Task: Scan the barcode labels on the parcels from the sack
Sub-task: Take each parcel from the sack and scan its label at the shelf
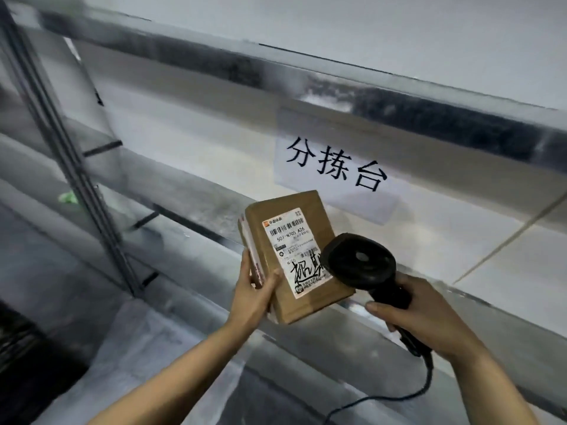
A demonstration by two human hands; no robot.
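A brown cardboard parcel (310,210) is held up in front of me, label side toward the camera. Its white barcode label (291,250) carries printed codes and black handwriting. My left hand (254,289) grips the parcel's lower left edge, thumb on the front face. My right hand (429,314) holds the handle of a black barcode scanner (359,265). The scanner's head sits just right of the label and covers its lower right corner. The sack is not in view.
A metal sorting bench (399,96) with a white sign (334,167) of black characters runs behind the parcel. A grey rack post (70,167) stands at the left. The scanner's black cable (426,384) hangs down at the lower right. Something dark (27,357) lies at the lower left.
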